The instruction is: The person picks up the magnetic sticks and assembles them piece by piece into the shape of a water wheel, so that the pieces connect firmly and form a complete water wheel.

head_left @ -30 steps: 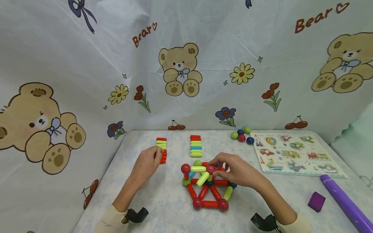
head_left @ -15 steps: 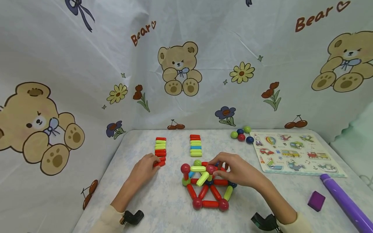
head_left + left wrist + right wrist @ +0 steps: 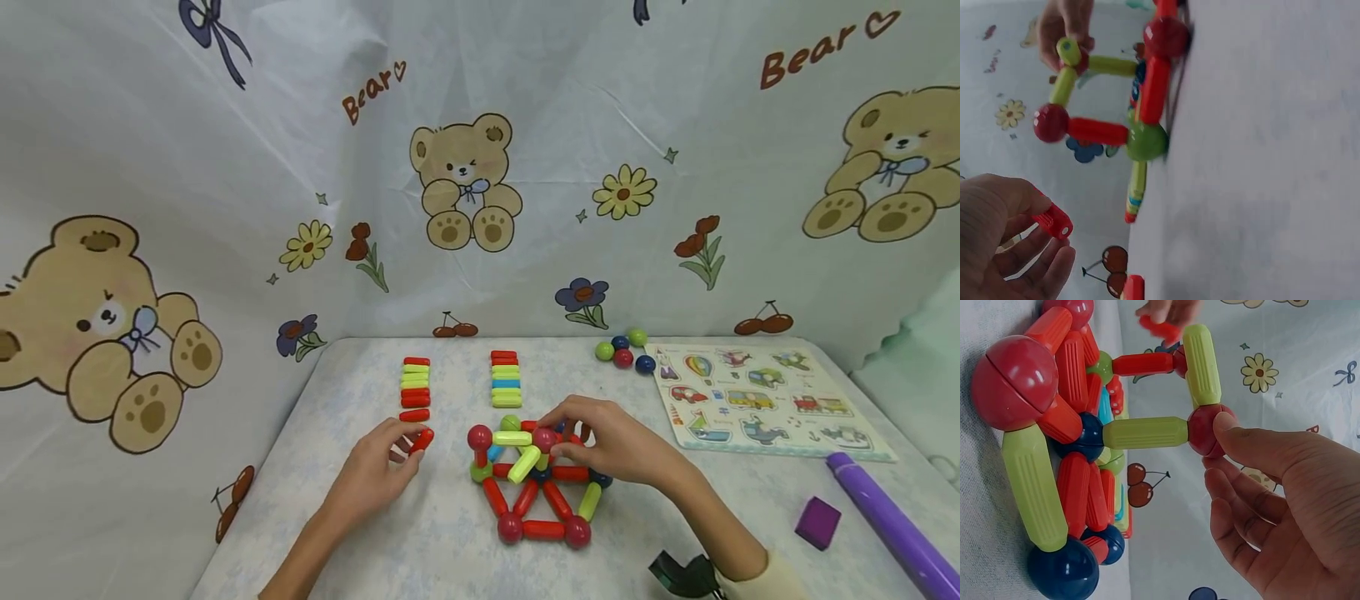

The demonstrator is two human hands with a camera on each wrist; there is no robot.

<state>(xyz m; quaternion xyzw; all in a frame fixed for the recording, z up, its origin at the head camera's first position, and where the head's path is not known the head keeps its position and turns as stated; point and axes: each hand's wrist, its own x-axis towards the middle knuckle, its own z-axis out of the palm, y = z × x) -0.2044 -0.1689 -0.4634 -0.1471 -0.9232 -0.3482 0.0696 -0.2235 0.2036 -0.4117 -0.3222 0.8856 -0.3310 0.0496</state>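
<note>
Between thumb and fingers, my left hand pinches a red magnetic rod, lifted over the table left of the built frame. One end of that rod faces the left wrist camera. My right hand pinches a red ball at the top of the frame. This ball caps an upright yellow-green rod rising from a dark blue ball. Another yellow-green rod sticks out from it toward me. A second raised red ball joins it through a yellow-green rod.
A column of red and yellow-green rods lies at the back left, with one red rod nearer. Another column lies behind the frame. Loose balls, a picture board, a purple block and a purple tube lie rightward.
My left hand went down to the near end of the left column, took a red rod from it and lifted it toward the frame. The right hand stays on the red ball.
</note>
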